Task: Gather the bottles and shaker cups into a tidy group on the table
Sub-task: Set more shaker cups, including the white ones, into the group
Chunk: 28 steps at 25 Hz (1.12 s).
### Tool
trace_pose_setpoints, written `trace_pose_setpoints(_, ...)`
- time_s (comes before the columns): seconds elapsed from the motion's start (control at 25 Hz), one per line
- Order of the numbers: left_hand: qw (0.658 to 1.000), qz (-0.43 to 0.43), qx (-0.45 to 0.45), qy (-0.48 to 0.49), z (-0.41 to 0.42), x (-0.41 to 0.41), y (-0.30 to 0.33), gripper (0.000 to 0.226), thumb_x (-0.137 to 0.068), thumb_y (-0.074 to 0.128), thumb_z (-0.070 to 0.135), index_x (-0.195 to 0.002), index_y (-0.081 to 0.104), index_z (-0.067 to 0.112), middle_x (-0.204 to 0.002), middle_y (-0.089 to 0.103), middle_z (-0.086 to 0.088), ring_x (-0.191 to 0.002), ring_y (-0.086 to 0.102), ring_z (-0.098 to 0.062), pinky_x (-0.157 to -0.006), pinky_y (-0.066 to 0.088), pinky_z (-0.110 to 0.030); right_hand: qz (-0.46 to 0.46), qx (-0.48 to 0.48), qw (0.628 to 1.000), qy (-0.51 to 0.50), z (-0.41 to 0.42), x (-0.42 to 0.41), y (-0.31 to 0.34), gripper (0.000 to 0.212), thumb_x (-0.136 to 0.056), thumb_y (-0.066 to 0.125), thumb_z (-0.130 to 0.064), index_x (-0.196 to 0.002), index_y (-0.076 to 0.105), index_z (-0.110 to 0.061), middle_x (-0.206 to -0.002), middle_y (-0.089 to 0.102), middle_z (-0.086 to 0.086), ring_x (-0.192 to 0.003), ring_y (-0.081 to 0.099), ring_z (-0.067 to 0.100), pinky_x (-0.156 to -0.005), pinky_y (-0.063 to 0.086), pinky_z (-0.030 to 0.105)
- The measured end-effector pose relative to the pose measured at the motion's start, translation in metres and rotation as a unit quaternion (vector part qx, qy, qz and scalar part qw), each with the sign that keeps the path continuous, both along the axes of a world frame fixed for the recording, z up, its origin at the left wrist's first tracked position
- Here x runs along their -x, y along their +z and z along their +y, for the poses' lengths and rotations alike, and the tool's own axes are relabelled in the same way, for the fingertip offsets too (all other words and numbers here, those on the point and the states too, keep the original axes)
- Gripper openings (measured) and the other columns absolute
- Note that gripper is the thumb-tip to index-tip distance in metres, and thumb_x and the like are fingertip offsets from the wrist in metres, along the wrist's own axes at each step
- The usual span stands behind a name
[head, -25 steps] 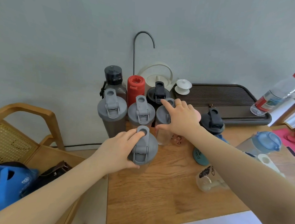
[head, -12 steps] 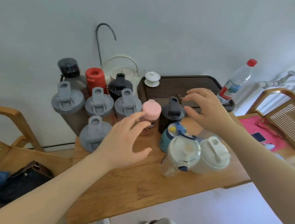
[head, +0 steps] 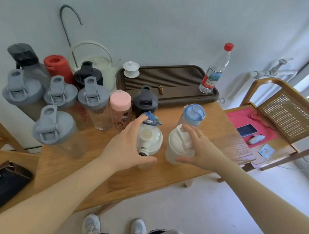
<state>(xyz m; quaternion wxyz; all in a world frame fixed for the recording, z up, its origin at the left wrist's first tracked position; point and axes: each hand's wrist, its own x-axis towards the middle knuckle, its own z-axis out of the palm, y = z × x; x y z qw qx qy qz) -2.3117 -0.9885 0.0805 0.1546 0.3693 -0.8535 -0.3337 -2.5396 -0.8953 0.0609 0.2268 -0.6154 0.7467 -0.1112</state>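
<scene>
Left hand grips clear bottle; right hand grips white shaker.

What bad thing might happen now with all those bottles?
1. The left hand holds the clear bottle with the blue cap near the table's front edge; a slip might drop it.
2. The right hand grips the white shaker cup close by; the two might knock together.

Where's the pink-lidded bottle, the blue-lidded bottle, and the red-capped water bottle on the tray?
pink-lidded bottle [head: 120, 100]: head view, on its pink lid.
blue-lidded bottle [head: 194, 112]: head view, on the top of its blue lid.
red-capped water bottle [head: 211, 77]: head view, on its printed label.
</scene>
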Motion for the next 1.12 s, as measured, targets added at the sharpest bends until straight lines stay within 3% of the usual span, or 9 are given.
trace_pose_setpoints(0.08,0.999,0.029,-0.012,0.014,0.006,0.000,-0.001,0.092,-0.054,0.080,0.043,-0.127,0.025,0.040,-0.133,0.040,0.015,-0.117,0.044,-0.009,-0.094,0.045,-0.039,-0.022,0.000,0.999,-0.024,-0.003,0.003,-0.007,0.107,-0.061,0.077,-0.050,-0.143,0.010,-0.035,-0.151,0.021,-0.005,-0.134,0.032,0.024,-0.106,0.037,0.044)
trace_pose_setpoints(0.2,0.996,0.069,-0.009,0.054,0.017,-0.014,0.007,0.082,-0.053,0.075,0.042,-0.118,0.025,0.049,-0.119,0.044,0.024,-0.108,0.044,0.001,-0.086,0.043,-0.024,-0.008,0.033,0.999,-0.028,-0.009,0.001,-0.011,0.106,-0.060,0.078,-0.047,-0.142,0.012,-0.037,-0.145,0.030,-0.001,-0.127,0.042,0.028,-0.099,0.043,0.043)
trace_pose_setpoints(0.32,0.989,0.095,0.001,0.114,0.028,-0.040,0.019,0.082,-0.049,0.066,0.049,-0.117,0.022,0.057,-0.115,0.045,0.029,-0.102,0.047,0.007,-0.080,0.038,-0.005,0.002,0.036,0.998,0.043,-0.012,-0.020,-0.013,0.104,-0.060,0.076,-0.049,-0.141,0.013,-0.037,-0.143,0.031,-0.005,-0.125,0.041,0.022,-0.096,0.045,0.038)
trace_pose_setpoints(0.44,0.981,0.107,0.008,0.164,0.040,-0.070,0.024,0.081,-0.049,0.066,0.048,-0.117,0.022,0.057,-0.113,0.042,0.035,-0.105,0.044,0.017,-0.081,0.037,0.001,0.002,0.037,0.992,0.121,-0.019,-0.055,-0.017,0.102,-0.063,0.073,-0.051,-0.142,0.009,-0.038,-0.145,0.027,-0.007,-0.126,0.039,0.021,-0.095,0.045,0.036)
trace_pose_setpoints(0.64,0.967,0.078,0.029,0.241,0.057,-0.117,0.021,0.086,-0.050,0.066,0.048,-0.124,0.022,0.048,-0.120,0.049,0.016,-0.110,0.048,-0.001,-0.090,0.040,-0.020,-0.010,0.055,0.978,0.202,-0.052,-0.109,-0.016,0.098,-0.068,0.070,-0.051,-0.143,0.008,-0.037,-0.146,0.025,-0.009,-0.128,0.036,0.019,-0.093,0.044,0.036)
trace_pose_setpoints(0.72,0.959,0.063,0.044,0.271,0.061,-0.134,0.019,0.086,-0.050,0.064,0.048,-0.126,0.022,0.044,-0.118,0.047,0.019,-0.108,0.045,0.001,-0.088,0.039,-0.020,-0.016,0.057,0.974,0.219,-0.067,-0.127,-0.018,0.097,-0.068,0.069,-0.050,-0.144,0.009,-0.036,-0.146,0.025,-0.008,-0.128,0.036,0.021,-0.093,0.045,0.039)
trace_pose_setpoints(0.8,0.950,0.055,0.056,0.303,0.064,-0.149,0.016,0.086,-0.050,0.063,0.049,-0.124,0.021,0.045,-0.114,0.042,0.028,-0.104,0.042,0.005,-0.085,0.037,-0.017,-0.017,0.065,0.976,0.209,-0.081,-0.140,-0.021,0.097,-0.069,0.069,-0.050,-0.144,0.010,-0.035,-0.146,0.026,-0.006,-0.128,0.036,0.024,-0.092,0.046,0.042)
trace_pose_setpoints(0.88,0.935,0.066,0.052,0.346,0.063,-0.162,0.010,0.086,-0.050,0.064,0.048,-0.125,0.022,0.045,-0.112,0.043,0.024,-0.104,0.042,0.002,-0.084,0.037,-0.016,-0.016,0.078,0.979,0.189,-0.094,-0.150,-0.024,0.096,-0.071,0.068,-0.050,-0.145,0.010,-0.032,-0.144,0.028,-0.002,-0.128,0.036,0.028,-0.092,0.046,0.044)
trace_pose_setpoints(1.12,0.900,0.091,0.064,0.422,0.028,-0.188,-0.013,0.091,-0.059,0.077,0.027,-0.135,0.028,0.023,-0.121,0.040,0.011,-0.112,0.042,-0.010,-0.096,0.040,-0.033,-0.009,0.088,0.987,0.136,-0.128,-0.169,-0.025,0.096,-0.074,0.067,-0.048,-0.146,0.010,-0.022,-0.144,0.030,0.010,-0.128,0.036,0.036,-0.098,0.040,0.047)
